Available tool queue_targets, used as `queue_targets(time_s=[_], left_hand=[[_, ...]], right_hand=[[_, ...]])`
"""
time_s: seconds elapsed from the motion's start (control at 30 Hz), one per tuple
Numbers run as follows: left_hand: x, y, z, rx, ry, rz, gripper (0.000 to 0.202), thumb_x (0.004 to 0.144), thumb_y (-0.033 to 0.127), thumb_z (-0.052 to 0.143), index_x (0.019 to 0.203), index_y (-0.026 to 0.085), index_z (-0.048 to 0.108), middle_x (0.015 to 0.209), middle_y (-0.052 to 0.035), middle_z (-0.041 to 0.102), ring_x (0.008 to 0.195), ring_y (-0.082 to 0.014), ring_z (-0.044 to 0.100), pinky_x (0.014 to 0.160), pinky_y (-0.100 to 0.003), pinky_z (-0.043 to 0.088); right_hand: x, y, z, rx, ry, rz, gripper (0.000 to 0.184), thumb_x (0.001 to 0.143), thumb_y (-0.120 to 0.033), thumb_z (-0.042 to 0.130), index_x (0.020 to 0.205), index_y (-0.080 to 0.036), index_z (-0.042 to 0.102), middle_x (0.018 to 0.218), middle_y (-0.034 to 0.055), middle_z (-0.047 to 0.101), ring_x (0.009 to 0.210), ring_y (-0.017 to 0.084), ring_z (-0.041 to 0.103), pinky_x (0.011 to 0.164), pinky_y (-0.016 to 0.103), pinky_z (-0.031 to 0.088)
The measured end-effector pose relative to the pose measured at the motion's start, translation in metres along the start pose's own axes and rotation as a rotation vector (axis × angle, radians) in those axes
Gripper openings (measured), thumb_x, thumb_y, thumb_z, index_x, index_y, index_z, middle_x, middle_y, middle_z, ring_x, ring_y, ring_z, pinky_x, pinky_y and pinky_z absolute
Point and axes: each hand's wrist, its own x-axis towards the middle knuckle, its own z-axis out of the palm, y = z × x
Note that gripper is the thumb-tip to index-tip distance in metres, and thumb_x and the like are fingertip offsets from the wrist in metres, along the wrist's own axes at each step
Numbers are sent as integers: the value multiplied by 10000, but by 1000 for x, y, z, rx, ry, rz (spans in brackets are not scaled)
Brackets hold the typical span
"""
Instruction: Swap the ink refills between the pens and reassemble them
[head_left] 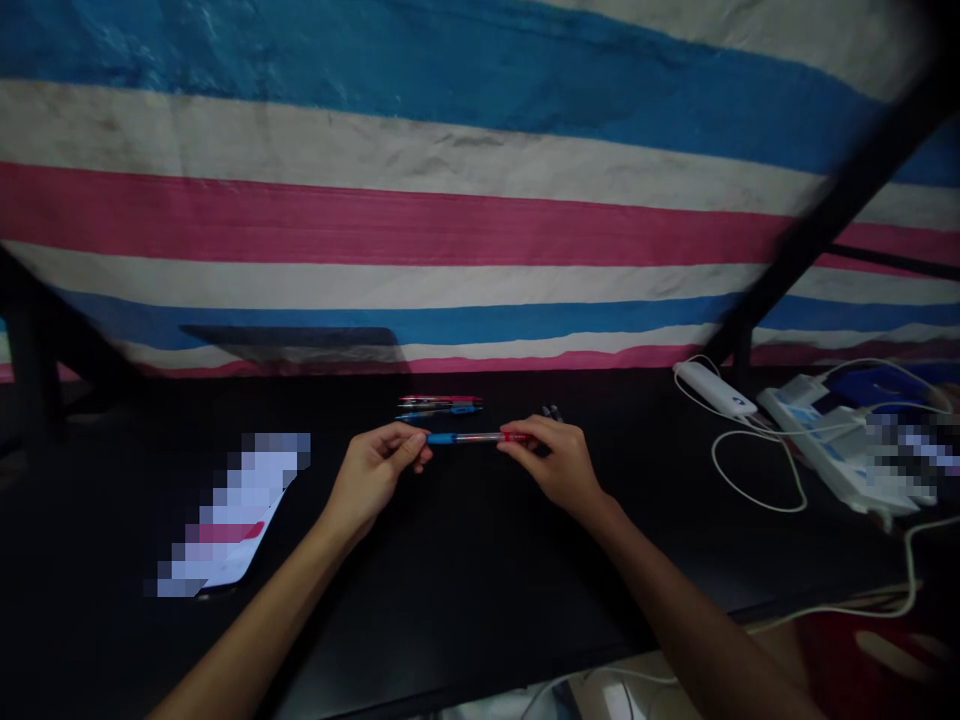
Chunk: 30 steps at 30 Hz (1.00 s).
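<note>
A pen [478,438] with a blue end, a clear middle and a red end is held level between my two hands above the black table. My left hand [379,462] is closed on its blue end, thumb and fingers pinching it. At the red end, my right hand [556,458] pinches the pen and hides its tip. Just beyond the hands lie a red pen [441,400] and a blue pen [450,411], side by side. Some small dark pieces [553,411] rest behind my right hand; their kind is unclear.
A phone [259,500] with a lit, blurred screen lies to the left. On the right are a white adapter [715,389], a white power strip [817,440] and looping cables [799,500]. Striped sheeting [450,225] hangs behind the table [465,600], with black frame bars on both sides.
</note>
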Motion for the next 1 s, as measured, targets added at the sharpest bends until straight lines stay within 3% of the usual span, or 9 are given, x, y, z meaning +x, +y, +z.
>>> queue_targets(time_s=[0.1,0.17,0.3,0.43,0.63,0.83,1.0], left_hand=[[0,-1,0,35,14,27,180,715,284,694,814,136,666,651,-14,648,588,-116,577,556,-219,440],[-1,-2,1,112,44,86,168,723,270,683,830,141,667,677,-21,660,624,-129,595,585,-227,452],[-5,-2,1,299,108,224,170,755,282,647,866,157,672,736,-30,680,668,-154,618,618,-246,466],[-10,-1,3,416,117,287,199,772,322,625,879,163,676,740,-37,691,646,-170,626,584,-252,463],[-13,2,6,517,97,338,157,794,298,602,849,171,676,752,-40,694,632,-164,620,565,-246,444],[-16,6,10,584,82,448,106,804,250,583,823,194,672,807,-40,686,711,-173,626,655,-269,470],[-18,7,12,633,51,563,92,818,205,558,818,194,649,823,-48,663,768,-179,622,690,-279,477]], right_hand=[[-1,1,3,9,-17,64,182,812,-383,632,837,-210,683,716,32,617,621,160,552,568,267,424],[-1,1,4,86,-83,184,239,827,-409,597,756,-191,660,612,10,565,532,135,508,489,241,381],[0,1,4,457,-256,473,343,835,-455,549,658,-163,576,478,-47,424,389,78,370,385,199,291],[1,2,1,829,-349,669,357,803,-441,603,621,-143,529,461,-69,357,380,47,257,355,176,188],[2,12,-3,1160,-485,956,333,796,-364,636,608,-135,483,464,-88,288,387,28,194,329,133,130],[5,16,-10,1324,-546,1170,372,855,-336,550,574,-171,371,450,-107,190,362,32,137,291,114,120],[6,15,-7,1307,-496,1188,390,871,-371,528,577,-181,357,449,-108,190,357,38,144,290,125,127]])
